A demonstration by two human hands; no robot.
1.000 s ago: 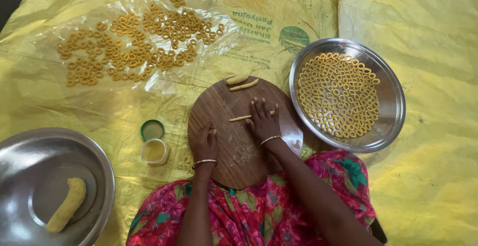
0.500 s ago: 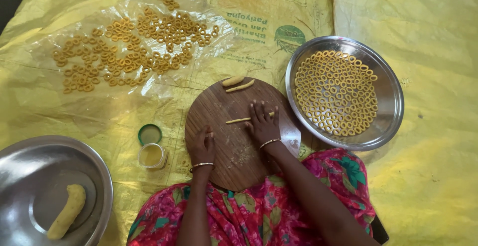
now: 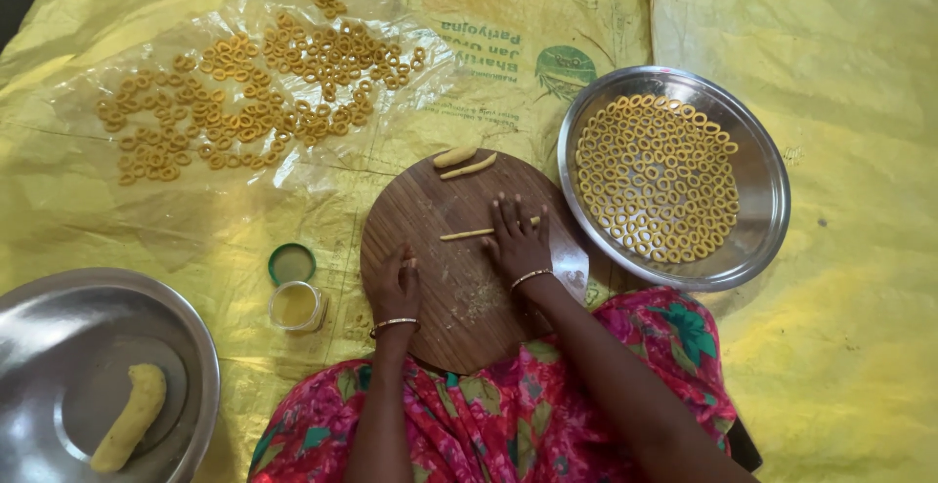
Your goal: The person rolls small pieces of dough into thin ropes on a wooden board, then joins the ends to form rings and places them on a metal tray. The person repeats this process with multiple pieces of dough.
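On round board (image 3: 459, 278) | right hand (image 3: 518, 244) flat on dough strip (image 3: 467, 235) | axis left-right

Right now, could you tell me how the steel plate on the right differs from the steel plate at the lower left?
The right steel plate lies wholly in view and holds many small yellow dough rings packed in rows; the lower-left steel plate is cut off by the frame and holds a single thick dough log. The right one sits beside the round wooden board; the left one lies apart from it, past the small open jar. Both are round, shiny, and rest on the yellow sheet.

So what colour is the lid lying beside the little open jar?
Green: the lid shows best in the head view.
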